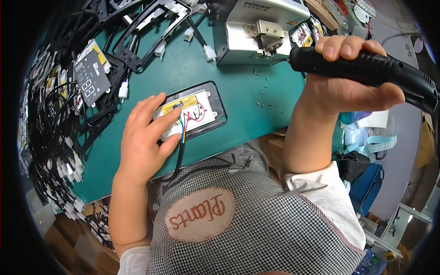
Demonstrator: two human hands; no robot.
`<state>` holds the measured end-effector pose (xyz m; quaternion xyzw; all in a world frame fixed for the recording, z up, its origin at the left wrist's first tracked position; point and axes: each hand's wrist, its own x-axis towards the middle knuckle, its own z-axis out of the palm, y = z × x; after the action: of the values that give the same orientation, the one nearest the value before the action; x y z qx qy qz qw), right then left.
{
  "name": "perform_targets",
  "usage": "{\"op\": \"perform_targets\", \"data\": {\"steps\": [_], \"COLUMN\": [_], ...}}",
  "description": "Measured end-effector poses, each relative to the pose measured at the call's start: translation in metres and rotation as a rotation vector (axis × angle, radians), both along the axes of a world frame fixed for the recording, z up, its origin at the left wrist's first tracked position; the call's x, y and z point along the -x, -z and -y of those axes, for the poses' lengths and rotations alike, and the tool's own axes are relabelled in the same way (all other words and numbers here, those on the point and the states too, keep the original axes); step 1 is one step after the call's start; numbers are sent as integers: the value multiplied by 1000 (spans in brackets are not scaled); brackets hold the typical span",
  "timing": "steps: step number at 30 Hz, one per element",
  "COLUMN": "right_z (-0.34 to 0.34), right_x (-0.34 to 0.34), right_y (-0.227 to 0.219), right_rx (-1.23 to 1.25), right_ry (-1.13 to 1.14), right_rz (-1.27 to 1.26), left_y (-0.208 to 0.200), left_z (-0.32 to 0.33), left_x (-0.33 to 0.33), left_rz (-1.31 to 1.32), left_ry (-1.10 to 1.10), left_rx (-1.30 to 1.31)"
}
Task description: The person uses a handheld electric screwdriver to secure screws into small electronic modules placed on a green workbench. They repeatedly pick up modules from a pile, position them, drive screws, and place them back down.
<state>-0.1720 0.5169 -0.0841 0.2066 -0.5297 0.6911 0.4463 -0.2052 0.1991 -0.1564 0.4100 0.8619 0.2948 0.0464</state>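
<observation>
My right hand (341, 80) is wrapped around a black electric screwdriver (353, 65), held up at the right. The screwdriver's tip points left at the front of a grey screw feeder (250, 34), close to its metal outlet. My left hand (144, 133) lies with fingers spread over a black rectangular panel (220, 103) on the green mat. A white circuit board (208, 114) with yellow tape sits in that panel. Thin coloured wires (183, 126) run from the board beside my left thumb into a black cable (178, 160) that hangs toward my apron.
Small loose screws (262, 93) are scattered on the green mat (247, 121) before the feeder. Black frames (137, 50) and a display module (91, 75) lie at the far left. Bundled cables with white connectors (68, 169) pile along the left edge. A blue box (369, 188) stands right.
</observation>
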Motion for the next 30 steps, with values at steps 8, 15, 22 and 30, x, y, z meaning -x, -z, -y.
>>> {"op": "perform_targets", "data": {"steps": [8,15,22,30], "right_z": [-17,12,82,155], "right_x": [17,1,-2,4], "right_y": [20,15,25,49], "right_rx": [20,-100,-101,-77], "right_ry": [48,-399,-656,-612], "right_rz": [99,138,67,105], "left_y": [-3,-1,-14,5], "left_z": [-4,2,23,28], "left_x": [0,-1,-2,-5], "left_rz": [-23,-35,109,30], "left_ry": [12,24,-81,-119], "left_rx": [-14,62,93,-62]}}
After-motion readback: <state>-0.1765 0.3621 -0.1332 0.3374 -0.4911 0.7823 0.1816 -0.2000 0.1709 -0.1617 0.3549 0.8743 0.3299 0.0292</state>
